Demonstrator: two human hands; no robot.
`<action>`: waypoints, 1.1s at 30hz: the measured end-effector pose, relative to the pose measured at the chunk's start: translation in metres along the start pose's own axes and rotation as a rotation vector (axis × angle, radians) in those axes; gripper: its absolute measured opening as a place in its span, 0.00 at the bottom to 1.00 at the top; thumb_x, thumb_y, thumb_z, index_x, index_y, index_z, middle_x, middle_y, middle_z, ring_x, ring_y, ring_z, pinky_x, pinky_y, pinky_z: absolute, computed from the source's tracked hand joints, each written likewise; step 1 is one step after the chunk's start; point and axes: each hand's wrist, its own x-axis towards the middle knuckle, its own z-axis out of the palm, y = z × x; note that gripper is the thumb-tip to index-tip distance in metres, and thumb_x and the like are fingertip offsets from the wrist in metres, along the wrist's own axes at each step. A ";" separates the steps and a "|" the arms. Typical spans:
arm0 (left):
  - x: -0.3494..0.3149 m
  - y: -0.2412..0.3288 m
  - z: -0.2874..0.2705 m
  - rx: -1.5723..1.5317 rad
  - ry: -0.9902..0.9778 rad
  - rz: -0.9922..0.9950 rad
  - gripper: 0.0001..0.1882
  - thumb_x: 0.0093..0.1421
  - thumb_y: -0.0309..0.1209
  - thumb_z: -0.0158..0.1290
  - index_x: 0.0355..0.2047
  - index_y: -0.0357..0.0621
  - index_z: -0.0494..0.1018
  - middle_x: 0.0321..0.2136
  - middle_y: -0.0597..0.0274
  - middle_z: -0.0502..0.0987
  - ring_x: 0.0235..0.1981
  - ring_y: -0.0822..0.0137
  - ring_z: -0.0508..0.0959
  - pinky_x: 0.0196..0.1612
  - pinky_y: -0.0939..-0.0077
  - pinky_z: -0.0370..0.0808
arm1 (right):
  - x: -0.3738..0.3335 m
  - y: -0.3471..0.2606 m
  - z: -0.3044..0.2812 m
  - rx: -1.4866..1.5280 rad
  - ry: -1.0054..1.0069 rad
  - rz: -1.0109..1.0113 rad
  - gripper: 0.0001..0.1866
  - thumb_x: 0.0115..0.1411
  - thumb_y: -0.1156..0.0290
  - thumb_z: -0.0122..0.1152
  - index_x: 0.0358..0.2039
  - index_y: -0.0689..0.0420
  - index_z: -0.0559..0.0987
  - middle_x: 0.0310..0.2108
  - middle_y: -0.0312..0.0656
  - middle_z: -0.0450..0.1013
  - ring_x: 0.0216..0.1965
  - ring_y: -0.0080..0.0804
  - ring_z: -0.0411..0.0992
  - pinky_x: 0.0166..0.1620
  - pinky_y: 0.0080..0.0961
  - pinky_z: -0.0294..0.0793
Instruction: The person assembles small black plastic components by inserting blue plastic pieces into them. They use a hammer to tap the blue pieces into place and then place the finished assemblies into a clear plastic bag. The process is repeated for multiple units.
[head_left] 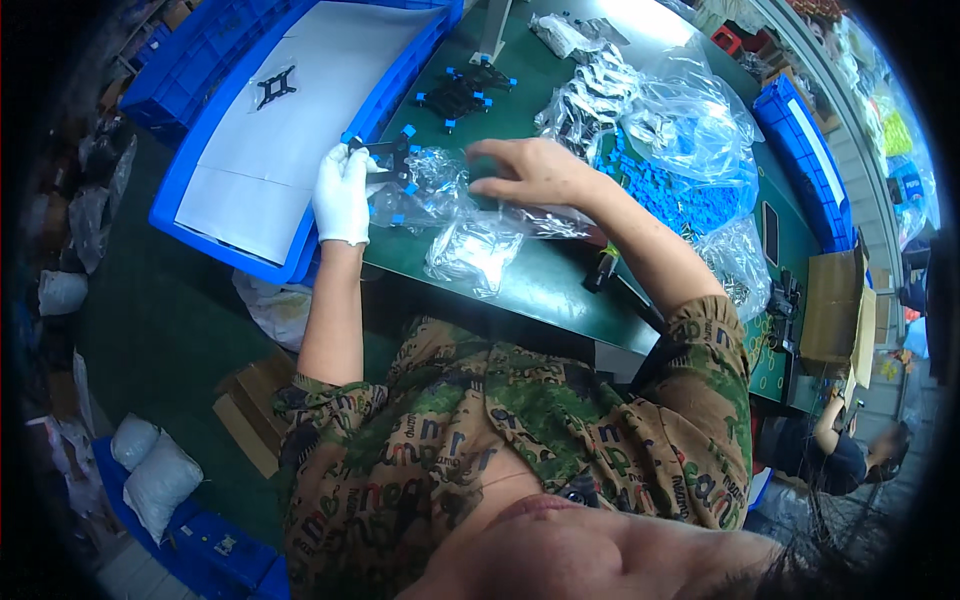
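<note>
My left hand [342, 195], in a white glove, pinches the edge of a black X-shaped bracket [400, 147] with blue caps on its arm ends. The bracket is over the table's left edge. Below and right of it lies a crumpled clear plastic bag [440, 178]. My bare right hand [535, 172] hovers by that bag, thumb and fingers apart, with nothing visible between them. Farther back, more black brackets [455, 98] with blue caps rest on the green table [400, 255]. A flat clear packet [475, 250] lies near the front edge.
At left is a blue crate [165, 205] lined with white sheet, a bagged black bracket [276, 88] inside. Many small blue caps [690, 200] spill from a large clear bag on the right, beside silvery packets [590, 100]. A phone [770, 233] and cardboard box [832, 310] stand farther right.
</note>
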 end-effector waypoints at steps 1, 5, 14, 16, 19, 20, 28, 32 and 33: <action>-0.001 0.001 0.000 -0.009 0.009 -0.004 0.16 0.70 0.28 0.52 0.54 0.32 0.68 0.34 0.62 0.77 0.35 0.73 0.79 0.40 0.71 0.82 | 0.004 0.007 0.010 -0.099 0.004 -0.076 0.25 0.62 0.52 0.61 0.54 0.55 0.77 0.40 0.48 0.79 0.40 0.49 0.78 0.45 0.41 0.77; -0.001 0.004 -0.004 -0.006 -0.025 -0.001 0.13 0.70 0.28 0.54 0.51 0.33 0.72 0.33 0.64 0.78 0.33 0.76 0.78 0.39 0.77 0.79 | 0.021 0.019 0.024 -0.145 -0.123 -0.125 0.30 0.63 0.50 0.64 0.60 0.54 0.75 0.50 0.49 0.77 0.48 0.51 0.77 0.52 0.43 0.77; -0.007 0.008 0.010 0.329 -0.127 0.085 0.15 0.68 0.26 0.56 0.52 0.30 0.74 0.35 0.66 0.78 0.31 0.81 0.74 0.37 0.84 0.72 | 0.036 0.023 0.033 -0.146 -0.049 -0.245 0.22 0.66 0.57 0.62 0.53 0.58 0.78 0.44 0.47 0.76 0.46 0.51 0.76 0.49 0.42 0.77; -0.005 0.005 0.013 0.512 -0.098 0.105 0.18 0.67 0.32 0.58 0.53 0.33 0.75 0.37 0.61 0.81 0.33 0.75 0.77 0.41 0.79 0.75 | 0.036 0.023 0.033 -0.160 -0.058 -0.234 0.21 0.66 0.56 0.62 0.51 0.58 0.80 0.44 0.46 0.77 0.46 0.50 0.77 0.48 0.42 0.78; -0.008 0.010 0.013 0.943 -0.043 0.261 0.24 0.64 0.41 0.60 0.56 0.40 0.76 0.42 0.48 0.83 0.41 0.57 0.83 0.48 0.64 0.77 | 0.034 0.019 0.031 -0.169 -0.093 -0.204 0.19 0.66 0.56 0.62 0.48 0.57 0.82 0.44 0.45 0.78 0.45 0.49 0.78 0.48 0.41 0.79; -0.008 0.011 0.013 0.992 -0.055 0.287 0.24 0.63 0.41 0.60 0.56 0.41 0.76 0.42 0.47 0.83 0.42 0.54 0.82 0.49 0.62 0.77 | 0.034 0.018 0.031 -0.163 -0.107 -0.203 0.19 0.66 0.56 0.61 0.48 0.57 0.82 0.44 0.45 0.78 0.45 0.49 0.78 0.48 0.41 0.79; -0.013 0.018 0.023 1.310 -0.088 0.540 0.22 0.61 0.39 0.60 0.54 0.45 0.78 0.43 0.51 0.82 0.48 0.50 0.80 0.53 0.58 0.76 | 0.025 0.016 0.025 -0.204 -0.083 -0.268 0.15 0.67 0.59 0.60 0.47 0.54 0.83 0.41 0.44 0.78 0.43 0.47 0.78 0.46 0.40 0.79; -0.003 0.011 0.019 1.255 -0.232 0.637 0.20 0.61 0.38 0.60 0.52 0.46 0.79 0.46 0.54 0.83 0.51 0.53 0.79 0.54 0.59 0.76 | 0.021 0.008 0.004 -0.205 0.012 -0.197 0.16 0.69 0.59 0.58 0.49 0.55 0.82 0.43 0.46 0.80 0.45 0.48 0.79 0.49 0.39 0.79; -0.001 0.010 0.020 1.257 -0.240 0.625 0.20 0.61 0.38 0.60 0.52 0.46 0.79 0.46 0.54 0.83 0.51 0.52 0.79 0.54 0.59 0.75 | 0.022 0.006 -0.002 -0.201 0.033 -0.155 0.17 0.69 0.59 0.57 0.50 0.55 0.82 0.44 0.47 0.80 0.47 0.48 0.79 0.51 0.38 0.79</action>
